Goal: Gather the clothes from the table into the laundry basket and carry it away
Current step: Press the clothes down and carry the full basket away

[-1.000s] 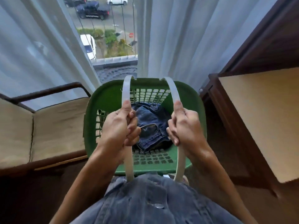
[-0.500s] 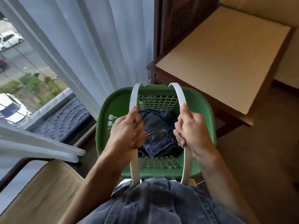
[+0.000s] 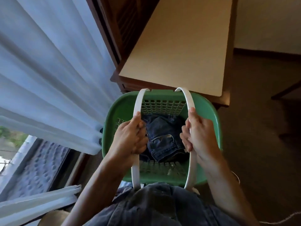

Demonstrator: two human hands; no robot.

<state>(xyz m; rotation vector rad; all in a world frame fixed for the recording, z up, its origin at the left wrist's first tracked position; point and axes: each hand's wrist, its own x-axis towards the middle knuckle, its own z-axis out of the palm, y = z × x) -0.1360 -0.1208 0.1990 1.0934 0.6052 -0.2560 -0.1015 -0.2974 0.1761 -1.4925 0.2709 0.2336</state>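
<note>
Your left hand point(image 3: 130, 137) is clenched around the left white plastic strap handle point(image 3: 136, 160), thumb laid along its upper side and fingers curled under it. Your right hand point(image 3: 197, 136) grasps the right white plastic strap handle point(image 3: 191, 167) in the same manner, thumb pointing up the strap. Both handles arch over the green perforated plastic laundry basket point(image 3: 114, 115), which you hold in front of your torso. Folded dark blue denim clothes point(image 3: 164, 137) lie on the basket's floor, between your hands. The basket's far rim sits just in front of the wooden table with the pale tan top point(image 3: 182, 46); contact between them cannot be determined. Sheer white curtains point(image 3: 48, 70) hang to the left, touching the basket's left side. Brown carpet point(image 3: 260, 136) covers the floor to the right.
</note>
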